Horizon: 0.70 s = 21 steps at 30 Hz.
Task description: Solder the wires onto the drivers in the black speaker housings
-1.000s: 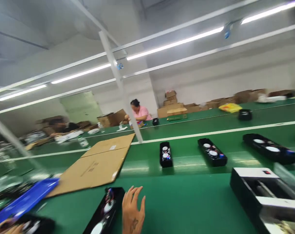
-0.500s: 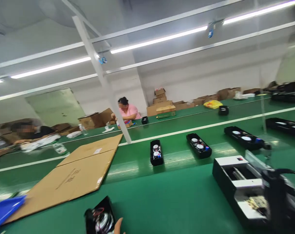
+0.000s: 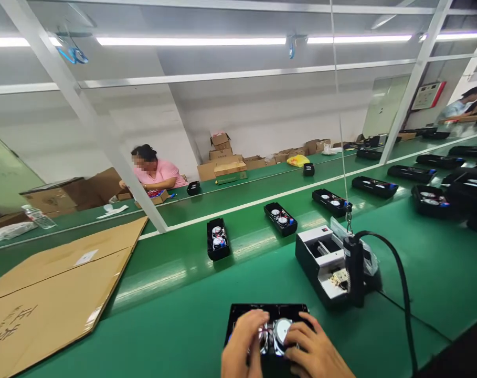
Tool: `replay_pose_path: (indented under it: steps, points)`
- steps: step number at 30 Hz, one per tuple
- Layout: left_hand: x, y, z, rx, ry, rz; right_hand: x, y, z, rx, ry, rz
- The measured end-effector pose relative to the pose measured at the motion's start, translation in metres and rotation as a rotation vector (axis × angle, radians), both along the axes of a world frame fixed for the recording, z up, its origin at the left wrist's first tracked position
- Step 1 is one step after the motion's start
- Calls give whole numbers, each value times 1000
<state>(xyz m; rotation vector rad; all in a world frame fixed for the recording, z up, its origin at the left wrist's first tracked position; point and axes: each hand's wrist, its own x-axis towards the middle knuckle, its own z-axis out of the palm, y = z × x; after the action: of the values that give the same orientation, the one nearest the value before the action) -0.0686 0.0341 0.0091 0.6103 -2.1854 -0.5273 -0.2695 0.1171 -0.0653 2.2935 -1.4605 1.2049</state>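
Observation:
A black speaker housing (image 3: pixel 257 312) with two round silver drivers lies on the green bench right in front of me. My left hand (image 3: pixel 241 346) rests on its left part, fingers curled over the left driver. On its right part sits my right hand (image 3: pixel 315 350), fingers bent and pressed beside the right driver (image 3: pixel 281 331). Both hands grip the housing from above.
A black and white box (image 3: pixel 320 257) with a hanging black power screwdriver (image 3: pixel 354 270) and its cable stands to the right. Several black housings (image 3: pixel 217 240) ride the green conveyor. Flat cardboard (image 3: pixel 53 283) lies left. A person in pink sits across the belt.
The view has swung right and down. The housing that lay at the lower left is now in front of me, and both my hands have come onto it.

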Motion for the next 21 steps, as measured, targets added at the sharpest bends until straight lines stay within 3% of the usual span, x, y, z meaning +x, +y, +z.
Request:
replay_pose_path:
  steps: [3, 6, 9, 12, 16, 19, 21]
  points:
    - [42, -15, 9, 24, -26, 218, -26, 0, 39, 355, -17, 26]
    - [69, -15, -4, 192, -119, 367, -50, 2, 74, 558, -80, -50]
    - [73, -8, -25, 309, -104, 449, -47, -5, 89, 514, -211, -92]
    - [63, -5, -35, 310, -48, 424, -18, -20, 88, 378, -257, 32]
    - [49, -4, -32, 259, -70, 317, 18, -48, 79, 335, -144, 114]
    - [45, 1, -28, 332, -35, 403, 21, -63, 78, 311, -233, 126]
    - [45, 5, -27, 380, -44, 449, 13, -63, 83, 376, -386, 66]
